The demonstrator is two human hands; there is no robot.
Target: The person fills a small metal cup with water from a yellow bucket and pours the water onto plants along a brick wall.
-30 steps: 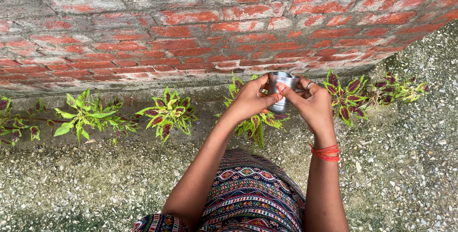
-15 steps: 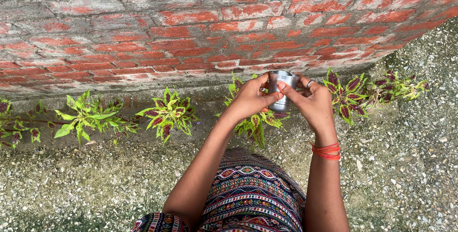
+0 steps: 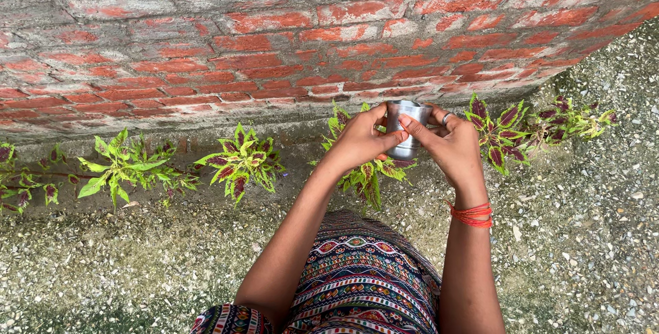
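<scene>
A small shiny metal cup (image 3: 405, 122) is held upright between both hands, out in front of me above the ground. My left hand (image 3: 360, 142) wraps its left side with fingers and thumb. My right hand (image 3: 449, 143) grips its right side, thumb across the front; a ring sits on one finger and a red thread band (image 3: 471, 214) circles the wrist. Directly under the cup grows a small green-and-purple leafy plant (image 3: 367, 173). What the cup contains is hidden.
A weathered red brick wall (image 3: 274, 39) runs across the top. Along its foot stand several leafy plants: one (image 3: 241, 162) left of centre, one (image 3: 120, 166) further left, one (image 3: 504, 128) to the right. Gravelly ground (image 3: 583, 238) surrounds them. My patterned garment (image 3: 357, 279) fills the bottom centre.
Both hands with the cup have shifted very slightly; the grip is unchanged.
</scene>
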